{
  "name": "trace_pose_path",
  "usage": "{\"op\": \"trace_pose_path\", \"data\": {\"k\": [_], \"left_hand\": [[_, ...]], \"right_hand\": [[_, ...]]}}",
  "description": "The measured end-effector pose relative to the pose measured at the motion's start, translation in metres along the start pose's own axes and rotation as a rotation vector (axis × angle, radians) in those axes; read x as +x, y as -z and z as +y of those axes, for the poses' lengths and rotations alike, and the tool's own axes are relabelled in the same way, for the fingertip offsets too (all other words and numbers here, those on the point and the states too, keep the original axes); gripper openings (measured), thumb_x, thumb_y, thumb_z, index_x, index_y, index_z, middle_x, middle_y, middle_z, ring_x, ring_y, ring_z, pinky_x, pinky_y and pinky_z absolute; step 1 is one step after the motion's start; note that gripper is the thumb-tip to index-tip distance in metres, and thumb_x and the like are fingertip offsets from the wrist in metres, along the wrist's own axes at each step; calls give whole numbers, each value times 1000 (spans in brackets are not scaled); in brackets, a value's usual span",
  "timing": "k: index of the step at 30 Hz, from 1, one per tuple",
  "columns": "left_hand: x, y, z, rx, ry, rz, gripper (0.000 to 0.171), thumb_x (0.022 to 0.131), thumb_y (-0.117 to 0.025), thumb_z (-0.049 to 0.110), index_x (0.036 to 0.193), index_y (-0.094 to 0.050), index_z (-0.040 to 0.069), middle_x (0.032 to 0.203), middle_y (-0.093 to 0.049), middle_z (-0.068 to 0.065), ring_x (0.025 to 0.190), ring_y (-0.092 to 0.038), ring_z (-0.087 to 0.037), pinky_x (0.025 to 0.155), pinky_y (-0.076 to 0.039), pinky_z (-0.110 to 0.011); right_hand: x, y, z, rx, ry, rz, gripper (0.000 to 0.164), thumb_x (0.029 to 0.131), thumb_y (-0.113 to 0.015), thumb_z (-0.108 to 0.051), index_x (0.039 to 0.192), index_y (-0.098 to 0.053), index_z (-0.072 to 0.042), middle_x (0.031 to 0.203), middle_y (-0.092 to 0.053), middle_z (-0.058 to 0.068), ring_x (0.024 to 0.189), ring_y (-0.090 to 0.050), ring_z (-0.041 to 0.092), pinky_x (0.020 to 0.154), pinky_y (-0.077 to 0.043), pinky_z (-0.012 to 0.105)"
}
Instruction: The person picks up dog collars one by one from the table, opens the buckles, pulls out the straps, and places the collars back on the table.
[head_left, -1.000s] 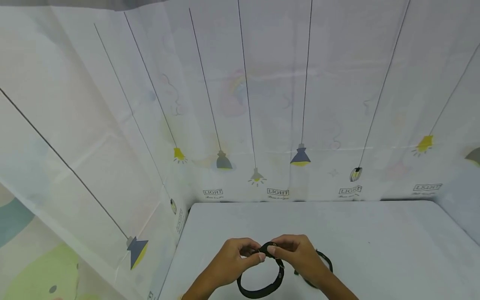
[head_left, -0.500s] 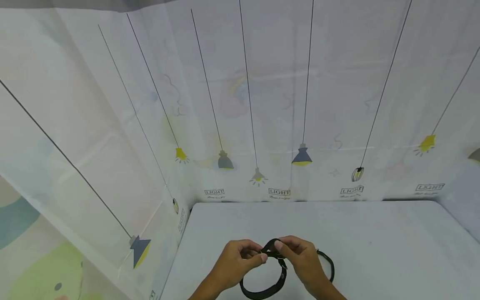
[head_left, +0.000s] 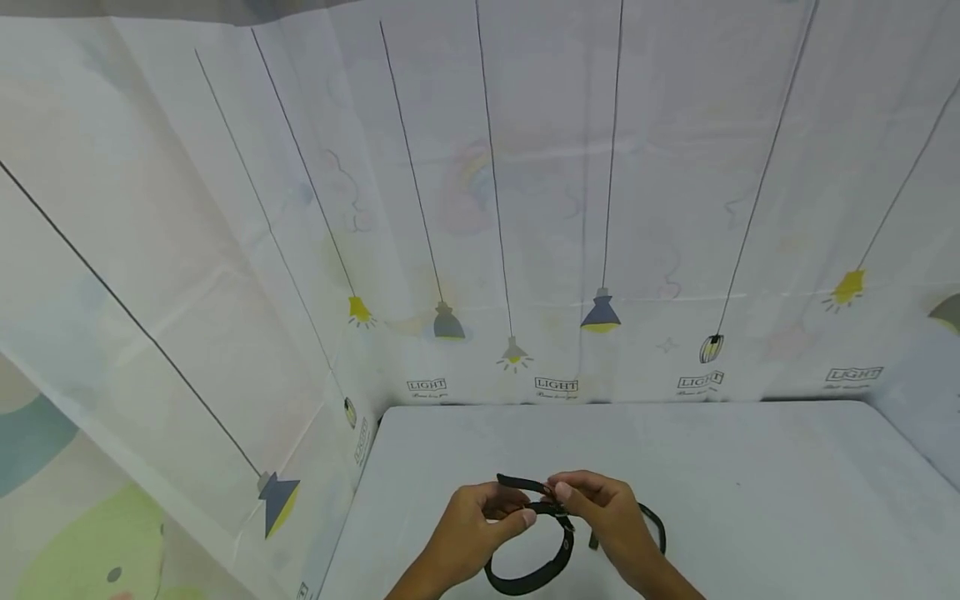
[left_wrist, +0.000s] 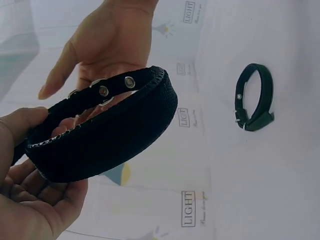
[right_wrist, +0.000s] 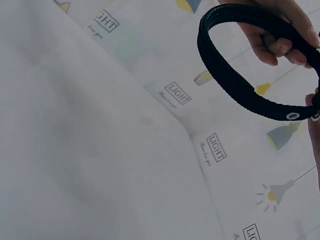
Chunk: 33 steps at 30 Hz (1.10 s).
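A person's left hand and right hand are holding a black fabric collar-like strap between them. The left hand is pinching its band with the thumb above and fingers curled underneath; the right hand is gripping the strap near its metal buckle, thumb against the band. The buckled loop is hanging below and between the hands, while the strap's loose flat end is pointing up and over toward the left hand. Round silver metal eyelets are showing along the band. Just beside the right hand, partly hidden behind it in the head view, a smaller dark green buckled loop is lying on the smooth white worktop. Ahead of both hands, a pale wall covering is displaying printed hanging lamps and the word "LIGHT".
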<state>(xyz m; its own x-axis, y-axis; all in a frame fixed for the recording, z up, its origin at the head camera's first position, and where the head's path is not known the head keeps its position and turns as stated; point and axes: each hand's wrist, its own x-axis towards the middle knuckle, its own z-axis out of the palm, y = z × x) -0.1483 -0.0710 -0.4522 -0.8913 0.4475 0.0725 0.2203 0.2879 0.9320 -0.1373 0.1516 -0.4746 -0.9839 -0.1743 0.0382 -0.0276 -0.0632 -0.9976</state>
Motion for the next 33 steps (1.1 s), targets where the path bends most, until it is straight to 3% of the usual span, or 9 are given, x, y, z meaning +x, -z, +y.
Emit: {"op": "trace_pose_path", "data": {"k": [5, 10, 16, 23, 28, 33], "left_hand": [[-1, 3, 2, 33, -18, 26, 27, 95, -70, 35, 107, -73, 11, 97, -74, 3, 89, -70, -6, 80, -55, -23], [-1, 7, 6, 42, -45, 54, 29, 95, -69, 37, 108, -73, 12, 97, -75, 1, 91, -70, -7, 82, -55, -23], [-2, 9, 9, 41, -66, 52, 28, 96, -68, 37, 112, -71, 14, 106, -73, 0, 96, -69, -8, 86, -55, -24], [2, 11, 11, 133, -153, 34, 29, 100, -62, 35, 123, -66, 18, 119, -69, 2, 111, -65, -12, 94, -54, -31], [5, 12, 17, 185, -200, 45, 24, 100, -62, 33, 121, -69, 21, 115, -68, 7, 109, -63, -12, 93, -54, -32], [9, 11, 18, 188, -217, 26, 22, 100, -63, 33, 113, -73, 18, 109, -71, 7, 101, -65, -5, 90, -55, -30]], "right_hand": [[-1, 10, 2, -24, -30, -98, 36, 101, -62, -20, 121, -63, 10, 107, -75, 2, 101, -71, 12, 89, -56, 25], [-1, 14, 5, 5, 23, -230, 37, 99, -65, -14, 122, -61, 15, 110, -76, 8, 103, -73, 16, 91, -56, 25], [1, 12, 6, -15, 66, -206, 34, 99, -64, -15, 117, -64, 14, 106, -76, 5, 101, -73, 18, 92, -56, 25], [0, 10, 3, 19, 68, -200, 36, 100, -62, -14, 118, -62, 17, 105, -76, -1, 102, -73, 20, 92, -55, 25], [1, 8, 0, 37, 88, -214, 35, 101, -61, -13, 118, -62, 17, 107, -76, 1, 102, -73, 20, 93, -56, 26], [1, 4, 0, 43, 30, -206, 36, 99, -64, -15, 119, -64, 14, 109, -76, 8, 100, -73, 19, 93, -56, 27]]}}
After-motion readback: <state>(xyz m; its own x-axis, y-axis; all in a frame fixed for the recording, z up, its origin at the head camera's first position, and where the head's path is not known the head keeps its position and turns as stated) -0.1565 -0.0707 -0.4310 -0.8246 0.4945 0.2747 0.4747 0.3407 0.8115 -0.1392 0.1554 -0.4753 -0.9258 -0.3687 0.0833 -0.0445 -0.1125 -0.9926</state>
